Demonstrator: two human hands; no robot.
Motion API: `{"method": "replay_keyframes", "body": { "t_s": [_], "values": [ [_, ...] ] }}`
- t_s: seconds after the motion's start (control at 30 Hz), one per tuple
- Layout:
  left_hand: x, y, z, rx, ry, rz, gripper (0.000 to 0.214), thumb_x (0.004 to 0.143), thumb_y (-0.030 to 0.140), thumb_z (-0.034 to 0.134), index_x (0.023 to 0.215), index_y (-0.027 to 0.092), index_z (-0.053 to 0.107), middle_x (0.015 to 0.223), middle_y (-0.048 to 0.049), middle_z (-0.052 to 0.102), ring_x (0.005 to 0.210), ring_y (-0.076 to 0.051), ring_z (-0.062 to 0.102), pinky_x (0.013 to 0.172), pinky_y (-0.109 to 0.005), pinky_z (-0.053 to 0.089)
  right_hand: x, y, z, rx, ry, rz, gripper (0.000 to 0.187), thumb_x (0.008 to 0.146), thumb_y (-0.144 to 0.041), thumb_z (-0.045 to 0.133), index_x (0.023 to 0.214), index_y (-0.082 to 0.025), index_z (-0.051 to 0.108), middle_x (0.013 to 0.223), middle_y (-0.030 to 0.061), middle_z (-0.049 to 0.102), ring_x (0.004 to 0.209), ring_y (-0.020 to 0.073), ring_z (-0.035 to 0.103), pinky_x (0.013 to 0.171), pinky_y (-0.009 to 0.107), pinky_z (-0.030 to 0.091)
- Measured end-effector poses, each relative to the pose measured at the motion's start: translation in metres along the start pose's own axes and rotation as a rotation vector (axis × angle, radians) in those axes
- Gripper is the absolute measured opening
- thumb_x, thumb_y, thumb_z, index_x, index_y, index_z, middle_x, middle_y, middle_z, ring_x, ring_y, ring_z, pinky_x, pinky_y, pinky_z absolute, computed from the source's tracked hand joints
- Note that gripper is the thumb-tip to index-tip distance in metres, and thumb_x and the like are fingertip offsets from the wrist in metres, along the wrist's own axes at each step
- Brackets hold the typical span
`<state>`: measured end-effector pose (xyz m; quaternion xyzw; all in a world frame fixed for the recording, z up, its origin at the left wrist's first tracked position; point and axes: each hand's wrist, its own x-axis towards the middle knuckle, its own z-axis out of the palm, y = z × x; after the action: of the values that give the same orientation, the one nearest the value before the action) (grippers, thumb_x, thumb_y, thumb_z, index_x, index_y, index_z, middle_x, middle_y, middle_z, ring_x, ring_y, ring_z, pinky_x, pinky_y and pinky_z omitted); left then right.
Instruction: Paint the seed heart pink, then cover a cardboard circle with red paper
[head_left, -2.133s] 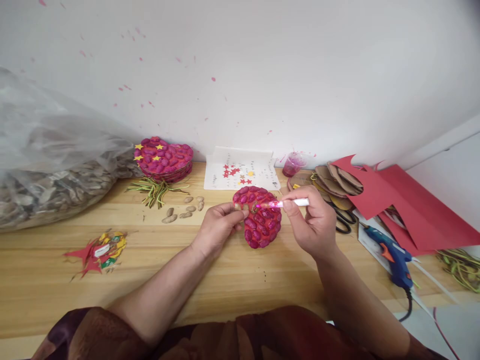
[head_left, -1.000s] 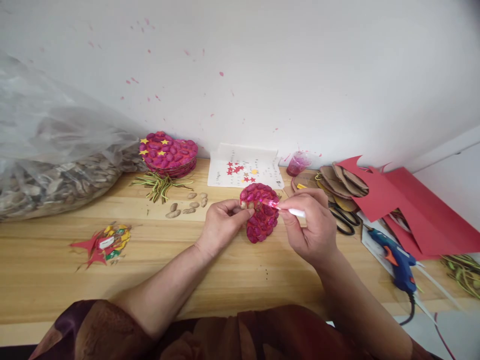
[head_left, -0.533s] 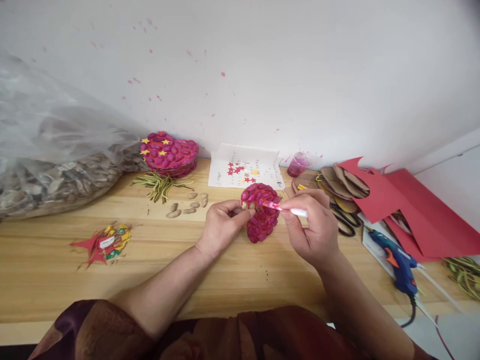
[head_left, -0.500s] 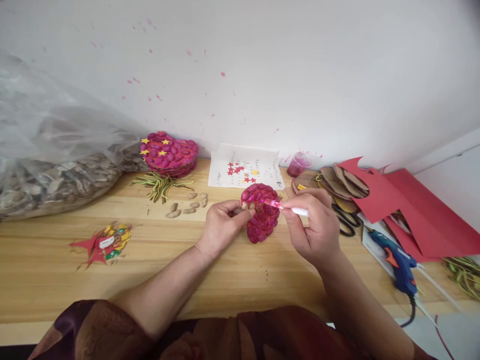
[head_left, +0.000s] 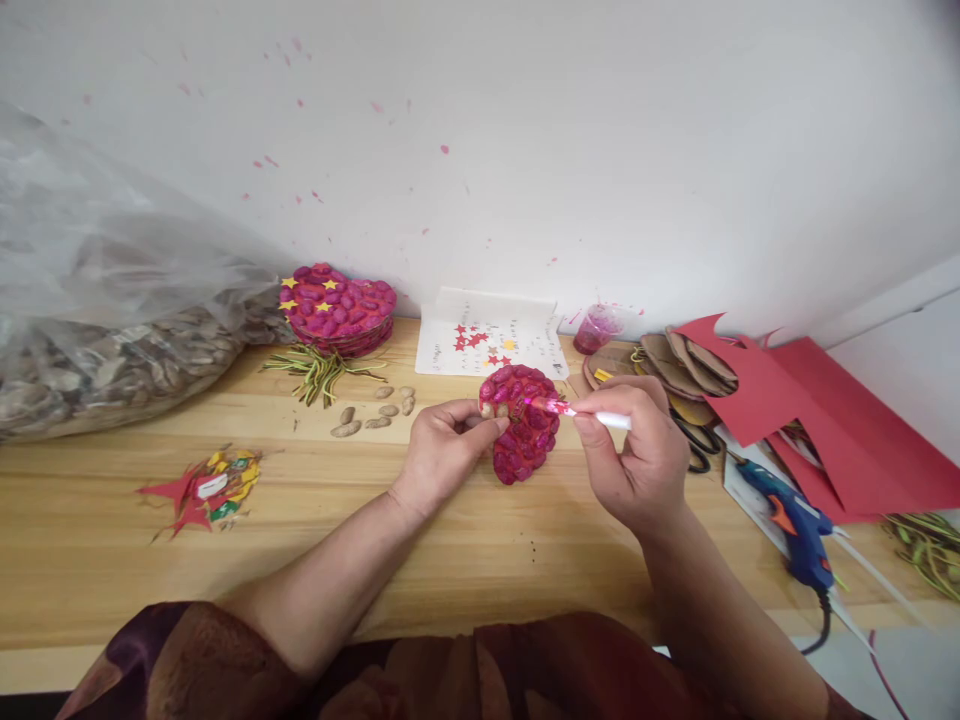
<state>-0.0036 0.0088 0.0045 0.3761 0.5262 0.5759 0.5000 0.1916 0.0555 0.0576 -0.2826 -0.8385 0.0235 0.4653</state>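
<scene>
Plaque (head_left: 523, 450), magenta, lumpy, curved, seemingly peanut-covered

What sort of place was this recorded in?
Probably a craft workspace: the right hand holds a white-handled brush, and a blue glue gun and cut red paper lie nearby.

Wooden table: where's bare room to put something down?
There's bare wood between the paper scraps and the left hand, and between the forearms except for dark specks. It's crowded on the right: glue gun, cardboard, red paper.
</scene>
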Motion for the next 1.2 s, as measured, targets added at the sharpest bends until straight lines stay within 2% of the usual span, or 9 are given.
{"method": "replay_keyframes", "body": {
  "t_s": [0.13, 0.27, 0.4, 0.57, 0.83, 1.03, 1.2],
  "values": [
    [-0.0002, -0.0014, -0.0002, 0.017, 0.005, 0.003, 0.028, 0.072, 0.038, 0.081, 0.062, 0.017, 0.066, 0.055, 0.0025, 0.056, 0.053, -0.011, 0.045, 0.054, -0.026, 0.034, 0.0016, -0.0017, -0.0002, 0.013, -0.058, -0.001, 0.012, 0.09, -0.014, 0.064, 0.097, -0.024, 0.064, 0.082, 0.0029, 0.067, 0.087, 0.0222, 0.06, 0.08, 0.039, 0.048],
    [0.0003, -0.0051, -0.0009, 0.009, -0.003, 0.011, 0.026, 0.074, 0.037, 0.08, 0.063, 0.017, 0.067, 0.057, 0.0022, 0.058, 0.054, -0.011, 0.046, 0.055, -0.026, 0.035, 0.0026, -0.0037, 0.0, -0.04, -0.025, -0.023, 0.011, 0.09, -0.015, 0.063, 0.096, -0.024, 0.064, 0.08, 0.003, 0.067, 0.089, 0.0233, 0.061, 0.081, 0.041, 0.048],
    [0.0, -0.0035, -0.0004, 0.008, -0.005, 0.01, 0.025, 0.073, 0.037, 0.079, 0.065, 0.017, 0.069, 0.058, 0.002, 0.058, 0.053, -0.011, 0.046, 0.055, -0.026, 0.035, 0.0025, -0.0046, -0.0002, -0.014, -0.076, -0.026, 0.01, 0.091, -0.016, 0.063, 0.096, -0.024, 0.064, 0.08, 0.0025, 0.067, 0.086, 0.0219, 0.06, 0.079, 0.04, 0.047],
    [-0.0007, 0.0013, 0.0012, 0.004, -0.003, 0.001, 0.028, 0.072, 0.038, 0.08, 0.061, 0.017, 0.065, 0.054, 0.0034, 0.053, 0.053, -0.01, 0.042, 0.054, -0.026, 0.032, 0.0012, -0.003, -0.0004, -0.069, -0.039, -0.036, 0.011, 0.089, -0.015, 0.065, 0.097, -0.023, 0.064, 0.081, 0.0023, 0.068, 0.088, 0.0222, 0.061, 0.082, 0.042, 0.045],
    [-0.0009, 0.001, 0.0015, -0.015, 0.001, -0.004, 0.028, 0.072, 0.038, 0.08, 0.062, 0.016, 0.065, 0.055, 0.0033, 0.053, 0.053, -0.01, 0.04, 0.054, -0.026, 0.031, -0.0004, -0.008, 0.0029, -0.033, -0.134, -0.088, 0.008, 0.091, -0.017, 0.062, 0.096, -0.024, 0.062, 0.081, 0.0009, 0.07, 0.089, 0.0218, 0.06, 0.085, 0.042, 0.041],
    [0.0, -0.0003, 0.0011, -0.013, -0.005, 0.0, 0.029, 0.072, 0.039, 0.08, 0.062, 0.016, 0.065, 0.055, 0.0029, 0.053, 0.053, -0.011, 0.041, 0.055, -0.026, 0.032, -0.002, -0.0079, 0.002, -0.056, -0.124, -0.098, 0.011, 0.091, -0.017, 0.063, 0.098, -0.025, 0.063, 0.08, 0.0006, 0.07, 0.09, 0.0226, 0.06, 0.085, 0.042, 0.04],
    [0.0012, -0.0041, -0.0001, 0.018, -0.014, 0.016, 0.029, 0.074, 0.039, 0.078, 0.063, 0.016, 0.065, 0.056, 0.0025, 0.054, 0.054, -0.011, 0.042, 0.055, -0.026, 0.032, -0.0013, -0.0096, 0.0015, -0.043, -0.178, -0.105, 0.009, 0.091, -0.018, 0.063, 0.096, -0.025, 0.062, 0.08, -0.0005, 0.071, 0.089, 0.0217, 0.06, 0.085, 0.041, 0.039]
  ]
}}
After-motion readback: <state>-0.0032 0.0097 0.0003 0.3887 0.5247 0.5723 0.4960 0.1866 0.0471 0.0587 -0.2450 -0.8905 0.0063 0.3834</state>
